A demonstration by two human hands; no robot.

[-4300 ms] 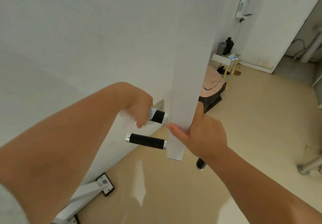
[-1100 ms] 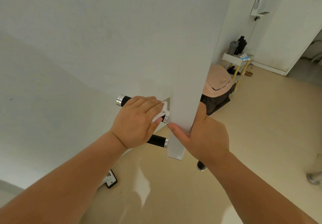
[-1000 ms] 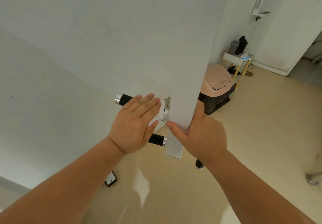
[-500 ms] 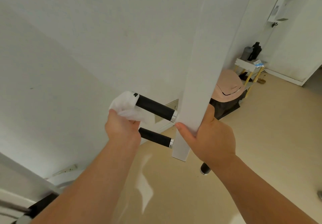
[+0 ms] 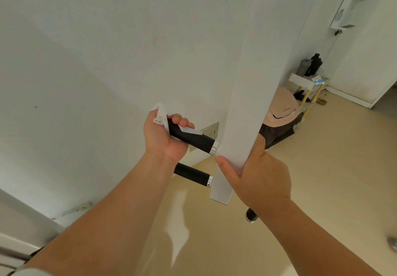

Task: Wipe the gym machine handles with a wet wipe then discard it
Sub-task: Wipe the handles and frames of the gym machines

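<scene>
A white machine bar (image 5: 247, 104) hangs down the middle of the view, with black foam handles sticking out to its left. My left hand (image 5: 163, 136) is closed around the outer end of the upper handle (image 5: 196, 139), with a white wet wipe (image 5: 160, 117) wrapped between palm and grip. The lower handle (image 5: 192, 173) is bare, just below my left wrist. My right hand (image 5: 257, 179) grips the bar's lower end. A third handle end (image 5: 251, 215) pokes out under my right wrist.
A white wall fills the left and top. At the back right stand a small white shelf (image 5: 300, 82) with dark bottles (image 5: 312, 65), a pink hat (image 5: 281, 108) over a dark bag, and a white door. The floor is beige; white machine frame parts (image 5: 23, 207) lie lower left.
My left hand slid with the wipe from the inner end of the upper handle out to its tip, then closed around the outer end. My right hand stayed on the bar.
</scene>
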